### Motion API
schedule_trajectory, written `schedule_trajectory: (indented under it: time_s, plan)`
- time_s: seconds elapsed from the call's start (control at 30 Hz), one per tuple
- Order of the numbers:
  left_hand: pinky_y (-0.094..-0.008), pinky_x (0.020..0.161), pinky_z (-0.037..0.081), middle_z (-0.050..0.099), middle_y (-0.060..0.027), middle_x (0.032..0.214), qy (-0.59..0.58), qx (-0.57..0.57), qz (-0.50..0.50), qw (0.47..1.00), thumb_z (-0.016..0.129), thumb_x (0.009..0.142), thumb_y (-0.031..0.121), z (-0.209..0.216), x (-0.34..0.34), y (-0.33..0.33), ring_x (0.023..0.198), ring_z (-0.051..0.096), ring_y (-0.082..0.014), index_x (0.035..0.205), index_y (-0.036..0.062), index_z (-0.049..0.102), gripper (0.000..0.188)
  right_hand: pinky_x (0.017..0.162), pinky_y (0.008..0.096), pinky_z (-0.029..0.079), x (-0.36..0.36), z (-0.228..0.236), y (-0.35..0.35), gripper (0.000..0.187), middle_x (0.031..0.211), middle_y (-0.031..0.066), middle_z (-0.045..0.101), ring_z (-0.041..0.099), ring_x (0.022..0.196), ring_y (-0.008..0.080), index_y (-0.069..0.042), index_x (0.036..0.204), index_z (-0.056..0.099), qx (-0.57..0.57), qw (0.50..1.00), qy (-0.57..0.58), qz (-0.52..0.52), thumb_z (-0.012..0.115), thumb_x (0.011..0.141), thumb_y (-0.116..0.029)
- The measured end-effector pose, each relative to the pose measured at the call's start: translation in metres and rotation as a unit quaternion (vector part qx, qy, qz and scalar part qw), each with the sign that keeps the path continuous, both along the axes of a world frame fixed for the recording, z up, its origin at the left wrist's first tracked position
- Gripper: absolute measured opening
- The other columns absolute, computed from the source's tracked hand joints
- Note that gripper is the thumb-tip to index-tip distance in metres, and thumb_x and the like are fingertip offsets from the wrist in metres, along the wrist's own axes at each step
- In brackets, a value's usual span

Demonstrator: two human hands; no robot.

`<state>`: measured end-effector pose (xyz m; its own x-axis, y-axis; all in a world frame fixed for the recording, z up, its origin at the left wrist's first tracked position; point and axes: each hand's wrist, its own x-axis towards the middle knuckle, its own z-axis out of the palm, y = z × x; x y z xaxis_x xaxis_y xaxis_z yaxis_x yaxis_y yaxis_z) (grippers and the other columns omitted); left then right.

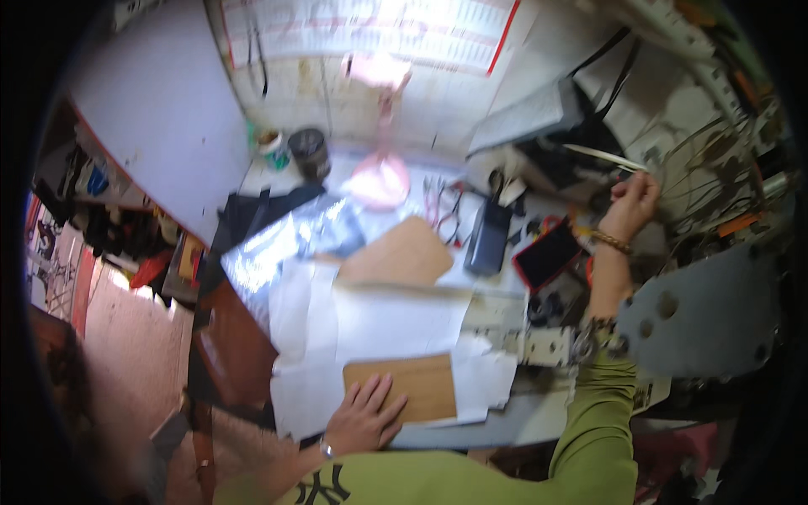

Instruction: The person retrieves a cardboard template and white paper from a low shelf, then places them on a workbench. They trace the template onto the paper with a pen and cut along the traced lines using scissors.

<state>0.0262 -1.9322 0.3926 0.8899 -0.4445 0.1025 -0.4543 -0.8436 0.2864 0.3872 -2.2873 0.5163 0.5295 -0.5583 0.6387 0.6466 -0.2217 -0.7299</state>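
Note:
My left hand (366, 414) lies with its fingers spread on a brown cardboard piece (431, 389), pressing it against white paper sheets (404, 324) with ragged edges. Behind them, a second brown piece (402, 251) with cut corners rests at the far edge of the paper. Out at the far right my right hand (635, 204) is raised, its fingers closed around one end of a slim, pale, pen-like stick (602, 155). The stick points left; its exact kind is too blurred to tell.
Grey sewing machine body (703, 311) stands beside my right forearm. Past the paper are a dark oblong device (489, 236), a red-edged phone (547, 255), a lit pink lamp (380, 181), a dark cup (310, 154) and shiny plastic wrap (286, 244). Cables (715, 160) tangle at right.

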Motion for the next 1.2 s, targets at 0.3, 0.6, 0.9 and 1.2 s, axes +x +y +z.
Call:
schedule_trajectory:
  time_s: [0.3, 0.6, 0.9, 1.2]
  plan:
    - [-0.0465, 0.111, 0.027, 0.038, -0.0164, 0.147, 0.015, -0.019, 0.009, 1.000, 0.062, 0.086, 0.037, -0.015, -0.008, 0.001, 0.136, 0.035, -0.0329, 0.137, 0.0200, 0.050, 0.055, 0.053, 0.0227, 0.047, -0.202, -0.092, -0.030, 0.019, 0.092, 0.0160, 0.067, 0.057, 0.061, 0.0105, -0.006, 0.104, 0.052, 0.200, 0.966, 0.165, -0.012, 0.048, 0.099, -0.023]
    - [-0.0451, 0.112, 0.027, 0.037, -0.0150, 0.148, -0.013, -0.013, -0.010, 1.000, 0.060, 0.087, 0.039, -0.016, -0.009, 0.001, 0.136, 0.035, -0.0312, 0.137, 0.0208, 0.049, 0.055, 0.059, 0.0197, 0.043, -0.367, -0.109, -0.017, 0.019, 0.085, 0.0060, 0.061, 0.053, 0.067, 0.0091, 0.002, 0.106, 0.061, -0.021, 0.965, 0.215, -0.146, 0.063, 0.088, -0.003]
    - [-0.0443, 0.111, 0.028, 0.038, -0.0087, 0.149, -0.014, -0.024, -0.056, 0.998, 0.060, 0.087, 0.038, -0.018, -0.013, 0.007, 0.137, 0.035, -0.0283, 0.138, 0.0217, 0.048, 0.054, 0.074, 0.0234, 0.043, -0.383, -0.147, 0.017, 0.021, 0.096, 0.0063, 0.060, 0.054, 0.083, 0.0142, 0.003, 0.107, 0.064, -0.286, 0.918, 0.276, -0.002, 0.060, 0.091, -0.009]
    - [-0.0440, 0.112, 0.027, 0.036, -0.0076, 0.150, -0.008, -0.008, -0.121, 0.993, 0.057, 0.090, 0.037, -0.024, -0.021, 0.005, 0.138, 0.033, -0.0264, 0.140, 0.0230, 0.046, 0.053, 0.086, 0.0442, 0.051, -0.409, -0.130, 0.077, 0.034, 0.120, 0.0250, 0.058, 0.058, 0.105, 0.0394, 0.005, 0.117, 0.055, -0.473, 0.860, 0.185, 0.061, 0.060, 0.092, -0.016]
